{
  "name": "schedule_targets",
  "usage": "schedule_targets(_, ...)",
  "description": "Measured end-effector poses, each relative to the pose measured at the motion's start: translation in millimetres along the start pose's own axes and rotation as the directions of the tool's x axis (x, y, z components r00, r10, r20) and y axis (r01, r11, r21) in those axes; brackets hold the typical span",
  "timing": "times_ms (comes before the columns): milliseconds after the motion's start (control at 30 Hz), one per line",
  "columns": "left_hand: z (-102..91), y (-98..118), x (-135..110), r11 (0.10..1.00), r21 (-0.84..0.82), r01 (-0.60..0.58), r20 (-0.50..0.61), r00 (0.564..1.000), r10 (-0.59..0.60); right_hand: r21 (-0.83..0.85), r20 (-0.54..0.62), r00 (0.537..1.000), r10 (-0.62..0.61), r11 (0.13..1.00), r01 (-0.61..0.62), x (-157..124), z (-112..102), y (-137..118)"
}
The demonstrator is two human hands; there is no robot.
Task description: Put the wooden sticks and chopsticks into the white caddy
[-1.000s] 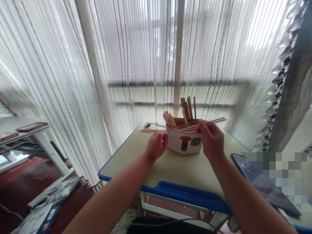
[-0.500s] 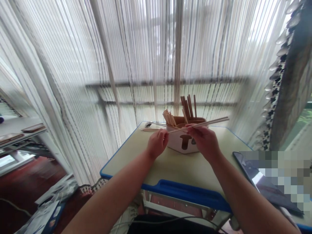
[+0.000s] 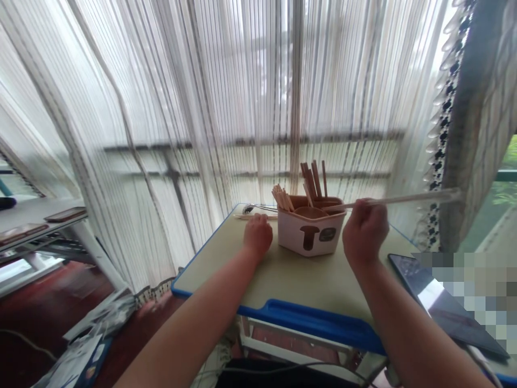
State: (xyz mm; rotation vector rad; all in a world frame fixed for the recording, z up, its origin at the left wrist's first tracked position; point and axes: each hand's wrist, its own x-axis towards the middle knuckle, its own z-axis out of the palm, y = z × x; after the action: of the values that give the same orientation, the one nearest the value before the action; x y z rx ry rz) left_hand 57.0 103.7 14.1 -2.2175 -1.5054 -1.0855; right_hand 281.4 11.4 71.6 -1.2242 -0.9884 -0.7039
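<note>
A light, motion-blurred pair of chopsticks (image 3: 416,198) is gripped in my right hand (image 3: 367,229), which is closed to the right of a utensil holder (image 3: 291,234). The sticks' left ends reach over the holder's rim. My left hand (image 3: 258,234) is curled closed beside the holder's left wall; whatever its fingers may hold is hidden. In the holder, light chopsticks (image 3: 283,198) stand on the left and darker brown chopsticks (image 3: 315,180) at the back. Behind my left hand lie more light chopsticks (image 3: 242,216) and a metal ladle (image 3: 249,208).
The holder stands on a small desk (image 3: 294,277) with a blue edge. A dark tablet (image 3: 440,302) lies at the right. A sheer curtain (image 3: 226,97) hangs behind the desk. Another table (image 3: 24,207) is at the far left.
My right hand has moved right with the chopsticks, away from the holder's front. My left hand has parted from the sticks and sits slightly lower, left of the holder.
</note>
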Motion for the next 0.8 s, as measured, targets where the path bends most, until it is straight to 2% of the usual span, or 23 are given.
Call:
schedule_targets(100,2.9,-8,0,0.986,0.111,0.124,0.162,0.977,-0.141,-0.080,0.149,0.987,-0.054,0.995,0.067,-1,2,3)
schedule_targets(200,3.7,-13,0,0.979,0.145,0.146,0.284,0.941,-0.183,-0.133,0.250,0.960,-0.124,0.978,0.161,-2,1,3)
schedule_targets(400,2.9,-12,2,0.960,0.213,0.184,0.356,0.900,-0.251,-0.215,0.419,0.895,-0.149,0.942,0.257,-8,1,-2)
schedule_targets(500,2.6,-12,3,0.948,0.245,0.201,0.393,0.874,-0.287,-0.233,0.412,0.901,-0.132,0.941,0.245,-10,2,-6)
schedule_targets(600,4.5,-17,5,0.951,0.233,0.203,0.403,0.870,-0.284,-0.214,0.350,0.926,-0.139,0.951,0.224,-10,2,-8)
schedule_targets(800,17.0,-39,15,0.936,0.240,0.257,0.399,0.853,-0.336,-0.142,0.256,0.948,-0.188,0.963,0.229,-13,3,-7)
